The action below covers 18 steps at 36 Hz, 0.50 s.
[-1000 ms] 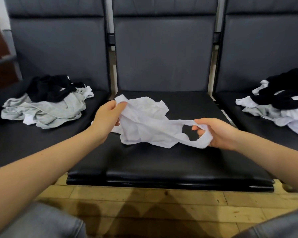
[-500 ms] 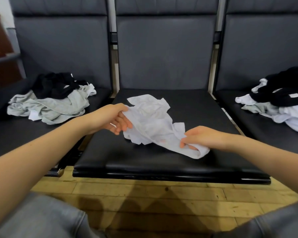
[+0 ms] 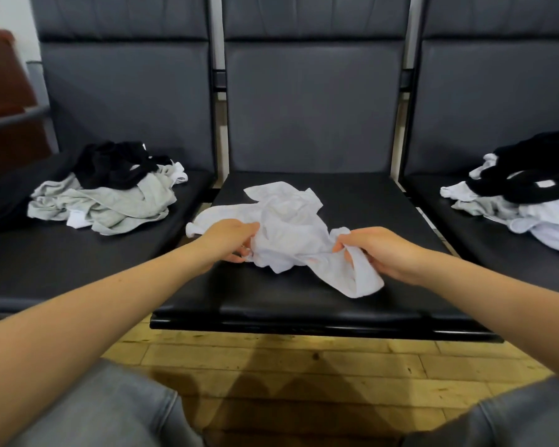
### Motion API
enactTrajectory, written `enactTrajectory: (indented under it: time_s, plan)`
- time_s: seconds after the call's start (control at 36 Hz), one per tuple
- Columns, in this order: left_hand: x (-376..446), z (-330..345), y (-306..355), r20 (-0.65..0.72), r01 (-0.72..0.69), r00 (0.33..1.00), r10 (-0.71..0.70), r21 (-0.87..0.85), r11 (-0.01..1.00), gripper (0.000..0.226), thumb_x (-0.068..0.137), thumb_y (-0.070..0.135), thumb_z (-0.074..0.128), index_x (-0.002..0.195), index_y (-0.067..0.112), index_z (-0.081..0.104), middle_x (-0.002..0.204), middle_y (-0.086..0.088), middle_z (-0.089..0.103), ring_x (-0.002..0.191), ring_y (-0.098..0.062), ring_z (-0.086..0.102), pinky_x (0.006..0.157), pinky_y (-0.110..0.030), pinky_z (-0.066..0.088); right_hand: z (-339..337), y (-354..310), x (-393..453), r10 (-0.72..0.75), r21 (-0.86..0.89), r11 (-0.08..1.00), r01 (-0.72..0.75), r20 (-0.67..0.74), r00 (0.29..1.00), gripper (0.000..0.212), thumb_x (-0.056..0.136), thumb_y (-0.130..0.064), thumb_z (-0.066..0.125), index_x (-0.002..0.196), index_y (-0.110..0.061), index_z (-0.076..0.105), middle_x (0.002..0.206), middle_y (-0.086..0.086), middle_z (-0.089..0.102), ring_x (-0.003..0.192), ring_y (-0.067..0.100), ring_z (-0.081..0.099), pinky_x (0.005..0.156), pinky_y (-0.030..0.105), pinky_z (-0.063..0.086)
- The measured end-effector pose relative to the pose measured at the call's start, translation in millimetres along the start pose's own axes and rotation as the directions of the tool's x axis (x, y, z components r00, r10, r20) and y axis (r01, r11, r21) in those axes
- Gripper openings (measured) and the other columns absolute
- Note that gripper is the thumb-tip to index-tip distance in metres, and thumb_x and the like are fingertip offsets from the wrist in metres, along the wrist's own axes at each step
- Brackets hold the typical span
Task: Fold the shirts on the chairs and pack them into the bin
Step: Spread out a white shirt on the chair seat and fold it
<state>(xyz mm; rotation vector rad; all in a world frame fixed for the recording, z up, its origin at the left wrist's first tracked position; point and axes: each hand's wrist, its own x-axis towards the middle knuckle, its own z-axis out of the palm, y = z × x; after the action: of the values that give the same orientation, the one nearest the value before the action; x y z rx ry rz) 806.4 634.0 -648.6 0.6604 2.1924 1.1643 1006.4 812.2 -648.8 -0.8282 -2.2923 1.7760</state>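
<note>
A crumpled white shirt (image 3: 288, 227) lies on the middle chair's black seat (image 3: 304, 301). My left hand (image 3: 229, 238) grips its left part, fingers curled into the cloth. My right hand (image 3: 375, 250) pinches the right part, and a loop of fabric hangs below it. On the left chair sits a pile of grey and black shirts (image 3: 110, 191). A second pile of black and white shirts (image 3: 526, 198) is on the right chair. No bin is in view.
Three dark padded chairs stand side by side with tall backrests (image 3: 313, 101). A yellowish wooden floor (image 3: 288, 366) lies below the seat edge. My knees in grey trousers (image 3: 104, 411) fill the bottom corners. A brown piece of furniture (image 3: 4, 101) is at the far left.
The shirt has gone from stretched out between my hands to bunched on the seat. Both hands have moved lower and closer together, shifting their hold on the cloth.
</note>
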Motion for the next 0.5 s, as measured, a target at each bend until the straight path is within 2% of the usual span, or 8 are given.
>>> enactTrajectory:
  time_s: [0.06,0.11,0.22,0.31,0.39,0.44,0.5]
  plan:
    - [2,0,-3,-0.001,0.021,1.000,-0.021,-0.076,0.997,0.029,0.096,0.034,0.053,0.105,0.008,0.062,0.085,-0.006,0.064,0.064,-0.013,0.059,0.056,-0.020,0.051,-2,1,2,0.016,0.054,0.998,-0.017,0.014,1.000,0.025,0.095,-0.022,0.054,0.085,-0.012,0.075,0.093,0.007,0.064,0.088,0.018,0.061,0.084,0.030,0.049]
    - [4,1,-5,0.012,0.060,0.998,-0.058,-0.216,0.975,0.023,0.093,0.027,0.061,0.104,0.007,0.063,0.081,-0.006,0.064,0.062,-0.014,0.058,0.050,-0.018,0.050,-4,-1,3,0.032,0.113,0.993,-0.036,0.040,0.999,0.030,0.099,-0.028,0.050,0.091,-0.010,0.074,0.086,0.007,0.059,0.079,0.015,0.058,0.079,0.028,0.048]
    - [3,3,2,0.118,0.216,0.976,-0.182,-0.466,0.858,0.011,0.088,0.016,0.069,0.093,0.010,0.061,0.079,-0.003,0.063,0.065,-0.013,0.057,0.044,-0.016,0.049,-10,-6,6,-0.035,0.241,0.970,0.021,0.053,0.998,0.027,0.099,-0.026,0.051,0.109,-0.010,0.071,0.088,0.002,0.056,0.078,0.011,0.055,0.077,0.025,0.048]
    - [2,1,9,0.233,0.304,0.949,-0.214,-0.484,0.821,0.009,0.088,0.014,0.068,0.092,0.011,0.060,0.077,-0.001,0.059,0.064,-0.013,0.055,0.045,-0.017,0.050,-16,-13,6,-0.099,0.347,0.935,0.077,0.045,0.994,0.027,0.101,-0.024,0.047,0.119,-0.013,0.065,0.089,0.002,0.059,0.081,0.011,0.059,0.081,0.028,0.051]
    - [5,0,10,0.263,0.282,0.949,-0.176,-0.449,0.848,0.010,0.087,0.008,0.062,0.082,0.014,0.055,0.061,0.001,0.045,0.054,-0.011,0.043,0.044,-0.019,0.045,-21,-19,7,-0.082,0.412,0.910,0.057,0.043,0.996,0.030,0.102,-0.024,0.043,0.125,-0.017,0.060,0.098,0.003,0.062,0.089,0.013,0.062,0.081,0.029,0.050]
    - [6,0,12,0.237,0.226,0.963,-0.125,-0.464,0.857,0.023,0.085,0.002,0.053,0.068,0.015,0.047,0.050,0.003,0.036,0.048,-0.011,0.035,0.047,-0.020,0.036,-25,-19,8,-0.056,0.375,0.927,0.035,0.047,0.997,0.033,0.101,-0.021,0.041,0.132,-0.020,0.054,0.115,0.002,0.064,0.101,0.015,0.064,0.080,0.031,0.052]
    - [7,-1,16,0.211,0.186,0.973,-0.092,-0.483,0.856,0.030,0.083,0.000,0.045,0.059,0.015,0.038,0.045,0.003,0.031,0.047,-0.011,0.029,0.052,-0.021,0.028,-29,-17,9,-0.027,0.255,0.967,0.008,0.070,0.997,0.040,0.098,-0.015,0.040,0.137,-0.021,0.049,0.126,0.002,0.062,0.108,0.015,0.063,0.080,0.032,0.052]
